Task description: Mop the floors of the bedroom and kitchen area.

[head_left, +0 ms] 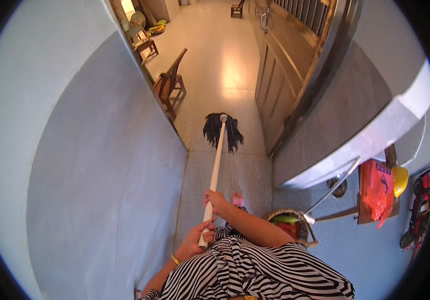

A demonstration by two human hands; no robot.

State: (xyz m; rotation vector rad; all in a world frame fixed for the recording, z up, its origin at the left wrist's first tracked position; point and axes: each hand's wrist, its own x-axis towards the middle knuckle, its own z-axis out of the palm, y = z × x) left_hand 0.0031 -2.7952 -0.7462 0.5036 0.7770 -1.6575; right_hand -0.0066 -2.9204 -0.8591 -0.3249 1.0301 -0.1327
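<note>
A mop (218, 152) with a pale, long handle and a dark stringy head reaches away from me. Its head (223, 132) lies spread on the speckled floor in the doorway. Near the handle's lower end, my left hand (195, 239) is wrapped round it, a yellow bangle on the wrist. Higher up, my right hand (216, 201) grips the same handle. Both hands are closed, and the handle slants slightly rightward toward the far end.
A grey wall (105, 150) stands at the left. Beyond it are a wooden chair (171, 82) and a fan (137, 20). An opened wooden door (287, 70) flanks the right. A basket (311, 239) with vegetables sits near my right, by a red plastic bag (376, 192) and a yellow helmet (400, 181).
</note>
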